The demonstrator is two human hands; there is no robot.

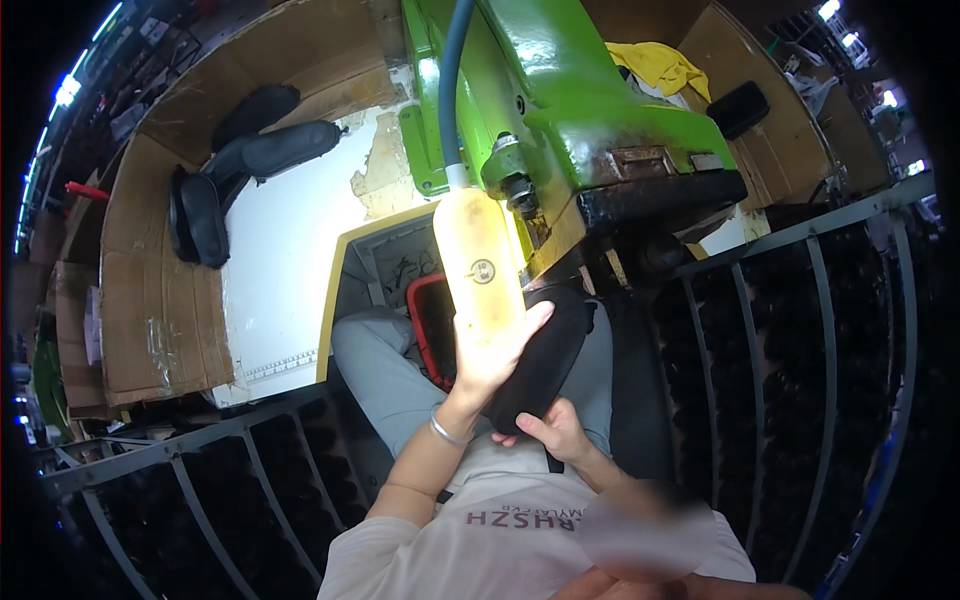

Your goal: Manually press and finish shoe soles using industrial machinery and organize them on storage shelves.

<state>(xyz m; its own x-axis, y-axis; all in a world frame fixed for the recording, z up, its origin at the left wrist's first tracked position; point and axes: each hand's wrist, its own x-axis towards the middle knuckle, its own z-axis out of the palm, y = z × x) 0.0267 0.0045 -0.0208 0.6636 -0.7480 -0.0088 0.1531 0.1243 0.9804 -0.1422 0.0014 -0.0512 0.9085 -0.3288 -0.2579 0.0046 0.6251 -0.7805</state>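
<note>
Between my two hands is a long black piece with rounded ends point(548, 355), tilted over my lap; I cannot make out what it is. My left hand point(490, 350), with a silver bangle at the wrist, grips its left edge, thumb on top; its fingers are partly hidden under the glare of the lamp point(478, 265). My right hand point(558, 430) pinches the near end, thumb above and fingertips below. Just beyond the piece stands the dark lower head point(665, 195) of a green machine point(570, 90).
Several similar black pieces point(290, 150) lie on the white tabletop point(280, 240) at left, inside cardboard walls point(165, 320). A red bin point(430, 320) stands below the table. Right of the machine are a yellow cloth point(660, 68) and another black piece point(738, 108). Metal racks point(820, 330) flank me.
</note>
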